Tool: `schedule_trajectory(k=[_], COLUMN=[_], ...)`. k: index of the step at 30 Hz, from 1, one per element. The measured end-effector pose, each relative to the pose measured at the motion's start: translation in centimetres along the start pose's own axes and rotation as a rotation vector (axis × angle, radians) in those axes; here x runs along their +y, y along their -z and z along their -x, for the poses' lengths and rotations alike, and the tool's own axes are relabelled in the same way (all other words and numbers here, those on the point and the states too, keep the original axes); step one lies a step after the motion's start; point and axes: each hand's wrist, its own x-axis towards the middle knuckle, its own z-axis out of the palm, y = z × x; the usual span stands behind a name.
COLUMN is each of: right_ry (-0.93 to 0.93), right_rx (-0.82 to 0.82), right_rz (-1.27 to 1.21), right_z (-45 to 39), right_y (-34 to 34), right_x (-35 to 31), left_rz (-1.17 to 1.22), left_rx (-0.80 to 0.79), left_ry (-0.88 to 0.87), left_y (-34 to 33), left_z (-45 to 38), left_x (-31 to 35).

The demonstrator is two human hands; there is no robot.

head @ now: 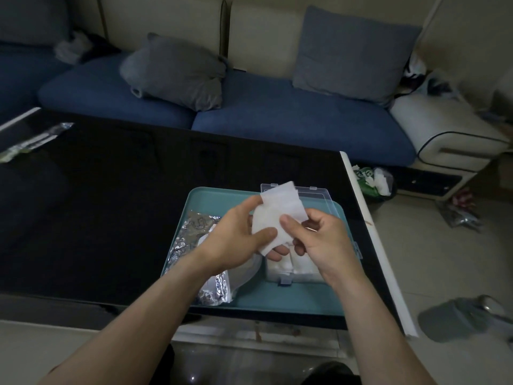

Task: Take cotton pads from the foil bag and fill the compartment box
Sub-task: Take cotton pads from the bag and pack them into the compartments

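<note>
Both hands hold white cotton pads (280, 209) above the teal tray (277, 301). My left hand (236, 240) grips the pads from the left with thumb and fingers. My right hand (319, 240) pinches them from the right, thumb on top. Under the hands stands the clear compartment box (294, 270), its lid (319, 191) open toward the back, with white pads in its near compartments. The crumpled foil bag (194, 240) lies on the left part of the tray, partly hidden by my left forearm.
The tray sits near the right front corner of a black glossy table (111, 204). A foil wrapper (30, 143) lies at the table's far left. A blue sofa with grey cushions (177, 70) stands behind. A bin bag (374, 182) and clutter lie on the floor to the right.
</note>
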Motion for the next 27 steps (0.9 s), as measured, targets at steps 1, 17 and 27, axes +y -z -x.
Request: schedule_trajectory(k=[1, 17, 27], right_ry=[0.028, 0.07, 0.119], right_rx=[0.015, 0.045, 0.22], right_rz=[0.039, 0.021, 0.039], right_z=[0.1, 0.4, 0.0], right_y=[0.2, 1.2, 1.0], right_x=[-0.1, -0.9, -0.4], left_rz=[-0.006, 0.004, -0.02], left_rx=[-0.005, 0.089, 0.171], left_ry=[-0.013, 0.0, -0.014], left_y=[0.0, 0.0, 0.0], left_z=[-0.1, -0.6, -0.9], left_x=[-0.1, -0.5, -0.8])
